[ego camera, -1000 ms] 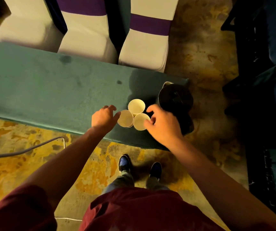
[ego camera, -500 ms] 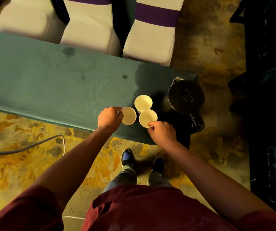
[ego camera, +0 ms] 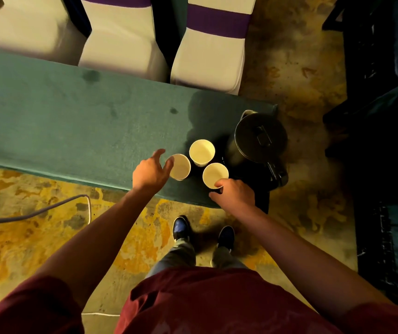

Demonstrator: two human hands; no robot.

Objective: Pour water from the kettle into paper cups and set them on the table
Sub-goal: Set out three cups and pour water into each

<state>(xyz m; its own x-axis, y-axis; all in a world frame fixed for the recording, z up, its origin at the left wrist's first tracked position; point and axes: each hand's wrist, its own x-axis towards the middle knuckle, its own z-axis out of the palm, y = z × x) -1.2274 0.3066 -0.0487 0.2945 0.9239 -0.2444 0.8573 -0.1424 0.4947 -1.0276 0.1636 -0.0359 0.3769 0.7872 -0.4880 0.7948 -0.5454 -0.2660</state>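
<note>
Three empty paper cups stand close together near the right end of the green table (ego camera: pixel 72 121). My left hand (ego camera: pixel 151 171) is beside the left cup (ego camera: pixel 180 167), fingers spread and lifted, with the thumb at the cup's rim. My right hand (ego camera: pixel 235 195) grips the right cup (ego camera: pixel 215 175) from its near side, fingers curled round its wall. The back cup (ego camera: pixel 202 153) stands free between them. A dark kettle (ego camera: pixel 260 138) with its lid down sits just right of the cups, its handle pointing toward me.
Three white chairs with purple bands (ego camera: pixel 213 44) stand along the table's far side. A cable (ego camera: pixel 48 209) lies on the patterned floor at the left. Dark furniture (ego camera: pixel 385 141) fills the right side. My feet (ego camera: pixel 181 229) are close to the table's near edge.
My left hand has loosened its grip on the left cup and spread its fingers. The right hand has drawn the right cup slightly toward the near edge, so the cups stand further apart.
</note>
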